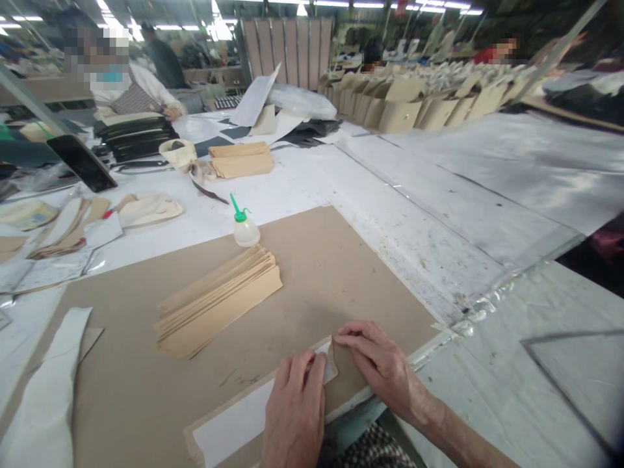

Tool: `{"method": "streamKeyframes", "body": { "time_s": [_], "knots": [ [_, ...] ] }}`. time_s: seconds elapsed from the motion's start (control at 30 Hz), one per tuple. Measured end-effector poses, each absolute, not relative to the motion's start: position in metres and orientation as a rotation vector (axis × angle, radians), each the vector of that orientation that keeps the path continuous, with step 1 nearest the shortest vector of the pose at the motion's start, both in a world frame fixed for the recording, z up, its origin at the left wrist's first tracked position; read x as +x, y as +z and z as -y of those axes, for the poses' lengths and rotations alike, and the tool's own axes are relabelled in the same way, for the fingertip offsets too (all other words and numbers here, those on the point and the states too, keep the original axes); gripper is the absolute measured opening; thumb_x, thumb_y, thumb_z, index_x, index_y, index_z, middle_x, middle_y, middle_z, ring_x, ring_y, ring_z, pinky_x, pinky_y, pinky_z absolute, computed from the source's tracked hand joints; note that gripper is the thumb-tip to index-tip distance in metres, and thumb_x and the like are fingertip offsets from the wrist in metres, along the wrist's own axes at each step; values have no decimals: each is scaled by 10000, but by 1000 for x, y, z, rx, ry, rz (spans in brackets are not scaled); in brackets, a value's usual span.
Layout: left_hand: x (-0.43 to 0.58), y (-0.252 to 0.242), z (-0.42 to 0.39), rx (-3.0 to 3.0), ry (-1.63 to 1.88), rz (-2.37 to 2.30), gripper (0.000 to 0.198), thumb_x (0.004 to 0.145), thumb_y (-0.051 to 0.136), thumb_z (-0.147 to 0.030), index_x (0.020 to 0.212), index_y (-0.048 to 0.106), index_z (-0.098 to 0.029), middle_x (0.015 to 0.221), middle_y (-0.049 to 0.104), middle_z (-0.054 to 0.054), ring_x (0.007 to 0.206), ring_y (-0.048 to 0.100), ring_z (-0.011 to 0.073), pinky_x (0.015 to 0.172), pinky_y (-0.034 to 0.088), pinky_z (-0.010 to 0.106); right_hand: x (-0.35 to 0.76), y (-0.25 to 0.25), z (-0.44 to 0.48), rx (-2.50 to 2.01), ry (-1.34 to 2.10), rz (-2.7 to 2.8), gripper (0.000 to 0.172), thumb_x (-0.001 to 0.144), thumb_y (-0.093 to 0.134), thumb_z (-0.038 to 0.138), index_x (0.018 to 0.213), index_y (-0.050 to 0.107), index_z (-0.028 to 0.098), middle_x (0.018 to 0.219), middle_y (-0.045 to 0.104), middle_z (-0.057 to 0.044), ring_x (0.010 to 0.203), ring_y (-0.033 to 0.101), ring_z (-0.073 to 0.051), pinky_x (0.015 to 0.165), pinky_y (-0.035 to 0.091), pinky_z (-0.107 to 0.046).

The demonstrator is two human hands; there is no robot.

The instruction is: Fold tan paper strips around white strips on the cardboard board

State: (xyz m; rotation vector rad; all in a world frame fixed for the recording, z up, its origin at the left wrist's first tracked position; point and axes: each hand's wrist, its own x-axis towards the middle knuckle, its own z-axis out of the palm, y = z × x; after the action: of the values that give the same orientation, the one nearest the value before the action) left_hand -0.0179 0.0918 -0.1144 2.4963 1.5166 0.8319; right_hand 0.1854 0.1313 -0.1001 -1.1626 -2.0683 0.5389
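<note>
Workshop table laid with tan strips, one worked by two hands

White-covered table [302,179] and one brown mat [312,260] are seen under rows of ceiling lights. At the far left, one long white piece [53,383] is laid across the mat's edge. Behind it, one phone [82,166] is propped at a tilt. One co-worker [134,91] is seen beyond one stack of dark pieces [139,138], whose layers cannot be counted. Beside that stack, one cream cup-shaped object [178,155] is set down; something dark is seen inside, but what it is cannot be told. Next to it, one tan stack [242,160] is placed. On the mat, one fanned pile of tan strips [224,302] is spread, too overlapped to be counted. Just behind it, one green-nozzled bottle [246,232] is stood upright; its contents cannot be made out. At the mat's near edge, one tan strip with a white facing [238,416] is pressed by the left hand [297,396]; whether anything is pinched beneath its bent fingers cannot be told. Its right end is pinched by the right hand [377,361] between thumb and fingertips. Behind, many cream bags [404,107] are lined up.
</note>
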Motion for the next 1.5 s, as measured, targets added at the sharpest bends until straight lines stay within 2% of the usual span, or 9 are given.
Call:
{"method": "streamKeyframes", "body": {
  "time_s": [0.3, 0.6, 0.8, 0.93, 1.3, 1.5],
  "knots": [
    [-18, -117, -92, 2501, 857, -1500, 330, 973, 403, -103, 1251, 579, -129, 1125, 623, 130, 902, 598, 221, 769, 561, 333, 180, -99, -138, -1151, 406, 2157, 382, 971, 454, 72, 1199, 689, 268, 1068, 655, -72, 1002, 609, -200, 860, 545, -351],
    [-17, -116, -93, 2482, 868, -1513, 316, 991, 390, -134, 1238, 587, -122, 1103, 625, 126, 911, 596, 222, 793, 569, 338, 176, -89, -137, -1156, 171, 2463, 276, 906, 536, 72, 1139, 653, 164, 1087, 670, -112, 990, 601, -249, 874, 553, -384],
    [-17, -115, -93, 2475, 885, -1510, 326, 987, 386, -125, 1238, 592, -137, 1108, 627, 126, 914, 607, 217, 792, 569, 332, 181, -91, -135, -1187, 351, 2276, 310, 952, 432, 62, 1138, 634, 207, 1107, 641, -90, 1026, 602, -203, 881, 550, -327],
    [-17, -115, -93, 2489, 892, -1513, 317, 993, 382, -137, 1226, 598, -140, 1107, 629, 125, 903, 607, 218, 784, 566, 334, 183, -97, -132, -1179, 423, 2254, 353, 959, 437, 60, 1192, 632, 237, 1119, 627, -77, 1032, 584, -205, 886, 534, -349],
    [-19, -118, -92, 2494, 863, -1493, 316, 987, 406, -128, 1252, 579, -123, 1132, 612, 130, 936, 591, 223, 806, 561, 340, 175, -95, -133, -1201, 259, 2358, 263, 957, 493, 101, 1140, 653, 200, 1059, 658, -86, 943, 574, -247, 817, 525, -382],
    [-20, -118, -91, 2468, 800, -1498, 322, 976, 439, -117, 1265, 575, -160, 1153, 614, 116, 949, 597, 216, 823, 552, 327, 181, -95, -137, -1167, 533, 2124, 368, 917, 434, -4, 1087, 660, 230, 1084, 646, -51, 1028, 602, -176, 899, 513, -299]
  ]
}}
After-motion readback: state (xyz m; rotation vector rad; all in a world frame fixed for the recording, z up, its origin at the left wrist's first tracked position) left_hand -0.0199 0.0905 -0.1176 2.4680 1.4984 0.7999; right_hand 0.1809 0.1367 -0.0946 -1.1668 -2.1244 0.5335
